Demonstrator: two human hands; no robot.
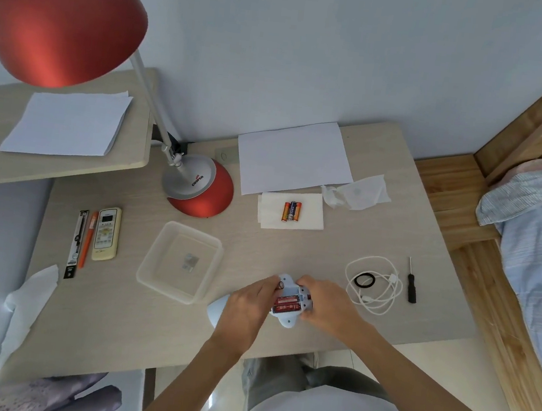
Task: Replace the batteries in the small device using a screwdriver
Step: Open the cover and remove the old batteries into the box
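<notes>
A person's left hand [249, 306] and right hand [326, 306] each curl around one end of the small device [285, 321], holding it just above the near edge of the tabletop [118, 306]. Its compartment is open on two red batteries [288, 302]. A pale blue piece [215, 308], probably the cover, pokes out beside the left wrist. Small metal parts [190, 260], likely the screws, lie in an open plastic container [154, 280] close by, where a careless elbow could tip them out. The screwdriver [412, 285] rests well to the right, beyond a coiled cable [386, 304]. Farther back, three loose batteries [291, 211] sit on a tissue [312, 209]. With nothing marking old from new, cells could get mixed or seated the wrong way round.
</notes>
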